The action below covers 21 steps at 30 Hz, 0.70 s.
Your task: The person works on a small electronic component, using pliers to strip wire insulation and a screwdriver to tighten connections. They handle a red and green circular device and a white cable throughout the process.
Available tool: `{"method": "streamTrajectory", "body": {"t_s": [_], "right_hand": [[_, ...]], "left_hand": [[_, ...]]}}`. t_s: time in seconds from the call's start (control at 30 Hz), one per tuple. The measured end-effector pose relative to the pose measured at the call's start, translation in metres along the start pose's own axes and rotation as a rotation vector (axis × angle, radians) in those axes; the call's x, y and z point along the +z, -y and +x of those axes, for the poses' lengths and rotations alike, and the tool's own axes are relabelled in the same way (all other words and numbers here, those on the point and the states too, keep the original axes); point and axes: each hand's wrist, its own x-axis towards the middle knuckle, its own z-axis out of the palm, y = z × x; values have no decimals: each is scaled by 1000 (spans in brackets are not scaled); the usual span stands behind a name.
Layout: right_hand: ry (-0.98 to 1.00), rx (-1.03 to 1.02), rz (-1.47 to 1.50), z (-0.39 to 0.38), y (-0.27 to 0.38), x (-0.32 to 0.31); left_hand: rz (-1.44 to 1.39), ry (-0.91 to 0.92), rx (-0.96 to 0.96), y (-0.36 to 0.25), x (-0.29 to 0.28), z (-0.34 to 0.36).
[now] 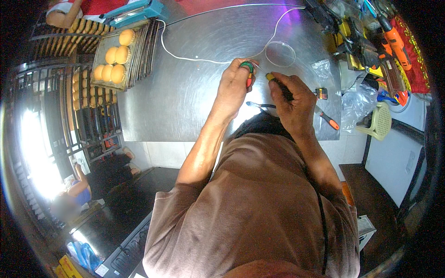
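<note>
My left hand [235,84] is closed around a small piece with green, black and red parts [249,68], whose exact kind I cannot make out. The thin white cable [199,59] runs across the metal table to this hand, and a short thin wire end shows beside the fingertips. Close by on the right, my right hand [294,99] grips a dark-handled tool with a yellow end [270,76]; most of it is hidden in the fingers. Below and between the hands lie pliers [260,105], partly covered by my right hand. An orange-and-black-handled tool [330,120] rests by the right wrist.
A small black-and-orange block [321,93] and clear plastic bags [359,104] lie at the right. Beyond them are a greenish stool [381,121] and an orange power tool [396,46]. Trays of round buns [117,55] stand at the left. Other people are at the left side.
</note>
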Motion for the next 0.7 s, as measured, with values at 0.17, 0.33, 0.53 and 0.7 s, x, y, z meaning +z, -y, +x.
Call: {"method": "streamTrajectory", "body": {"t_s": [0.17,0.33,0.53,0.7], "right_hand": [[-15,68,72,-2,-3,2],[2,66,87,-5,1,1],[24,-39,-11,-7,-5,1],[18,31,14,-8,-10,-2]], "left_hand": [[-168,34,-52,-5,-3,-2],[-203,75,-54,-1,-6,-5],[39,55,-16,4,-8,-6],[154,-17,40,8,-9,-7]]}}
